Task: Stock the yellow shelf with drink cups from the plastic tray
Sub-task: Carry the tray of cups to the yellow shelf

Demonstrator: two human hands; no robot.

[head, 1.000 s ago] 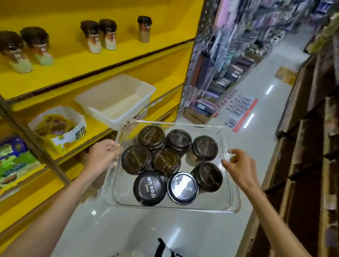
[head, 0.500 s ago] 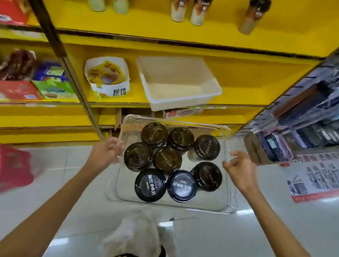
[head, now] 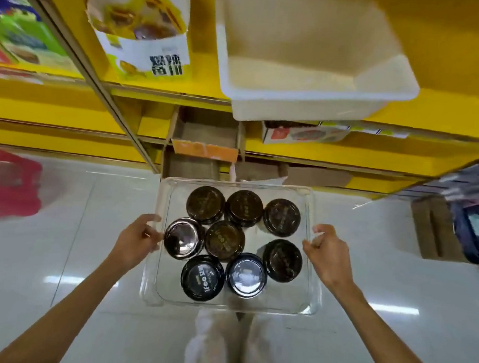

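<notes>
A clear plastic tray (head: 307,307) hangs level over the shop floor, straight in front of me. Several drink cups with dark brown and black lids (head: 224,239) stand upright in it, seen from above. My left hand (head: 136,239) grips the tray's left rim. On the opposite rim my right hand (head: 327,252) holds on with curled fingers. The yellow shelf (head: 182,91) runs across the top of the view, just beyond the tray's far edge. The cups standing on the upper shelf are out of view.
An empty white plastic bin (head: 312,72) sits on the yellow shelf above the tray. Left of it stands an open yellow-and-white snack carton (head: 141,30). Cardboard boxes (head: 203,147) fill the lowest shelves. A pink basket (head: 2,188) lies on the white floor at left.
My view has tilted down and turned square to the shelf. The tray stays held in both hands, lower against the shelves, and the top shelf with its cups has left the view.
</notes>
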